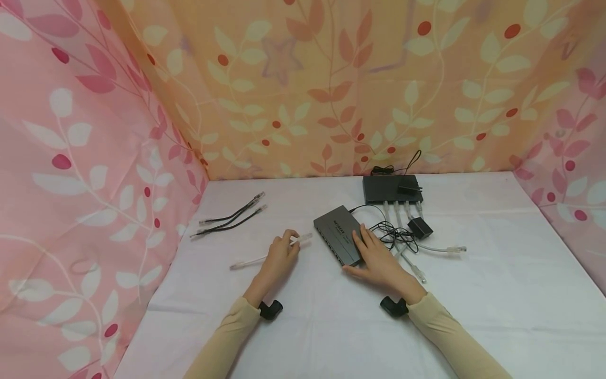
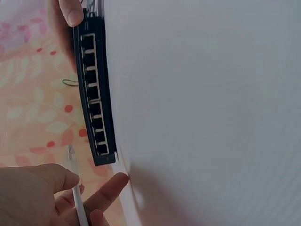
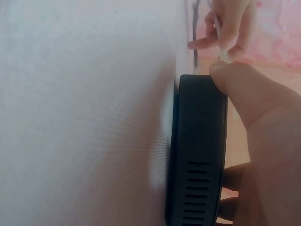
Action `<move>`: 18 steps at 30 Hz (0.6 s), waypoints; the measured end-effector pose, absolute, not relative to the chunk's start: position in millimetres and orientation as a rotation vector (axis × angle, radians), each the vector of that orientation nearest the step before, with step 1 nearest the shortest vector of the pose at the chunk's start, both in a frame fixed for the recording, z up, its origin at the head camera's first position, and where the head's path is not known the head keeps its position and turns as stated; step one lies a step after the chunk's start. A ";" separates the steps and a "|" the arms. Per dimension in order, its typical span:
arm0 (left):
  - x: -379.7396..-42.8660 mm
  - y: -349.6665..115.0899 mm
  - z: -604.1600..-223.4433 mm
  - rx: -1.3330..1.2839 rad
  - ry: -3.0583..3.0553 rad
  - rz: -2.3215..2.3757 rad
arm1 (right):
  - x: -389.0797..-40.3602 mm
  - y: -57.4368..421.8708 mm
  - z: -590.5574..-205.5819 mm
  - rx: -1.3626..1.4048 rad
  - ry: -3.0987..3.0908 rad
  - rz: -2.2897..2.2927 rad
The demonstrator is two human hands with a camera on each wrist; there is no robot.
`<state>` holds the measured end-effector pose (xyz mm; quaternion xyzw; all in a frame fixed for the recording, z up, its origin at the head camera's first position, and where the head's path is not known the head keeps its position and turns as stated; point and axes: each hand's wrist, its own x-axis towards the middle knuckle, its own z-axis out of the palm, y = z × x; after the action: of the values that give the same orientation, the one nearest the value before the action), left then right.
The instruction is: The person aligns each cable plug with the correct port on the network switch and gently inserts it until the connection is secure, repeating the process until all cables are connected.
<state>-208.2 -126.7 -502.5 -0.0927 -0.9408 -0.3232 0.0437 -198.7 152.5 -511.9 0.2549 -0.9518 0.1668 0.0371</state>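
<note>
My left hand pinches a short white Ethernet cable near one end, between thumb and fingers. The cable's clear plug sticks out past the fingers, facing a grey NETGEAR network switch. In the left wrist view, a row of dark ports runs along the switch's side, with no plugs visible in them. My right hand rests on the switch's right part, its fingers fairly straight on the top and the thumb at the near corner. Vent slots line the side by that hand.
Three short black Ethernet cables lie at the left. A second black switch stands at the back with several white cables plugged in; their loose plugs lie to the right. A coiled black cord and a power adapter sit beside my right hand.
</note>
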 end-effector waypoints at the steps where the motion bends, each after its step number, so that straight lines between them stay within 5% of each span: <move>1: -206.8 -125.9 -502.6 -0.292 -2.871 -0.990 | -198.9 152.6 -512.1 0.781 -2.924 0.510; 18: -185.8 -106.2 -495.9 -0.273 -2.830 -0.904 | -198.0 152.1 -510.5 0.754 -2.949 0.539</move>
<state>-185.8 -106.2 -495.9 -0.0911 -0.9457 -0.3020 0.0788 -198.0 152.1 -510.5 0.2439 -0.9537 0.1743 0.0250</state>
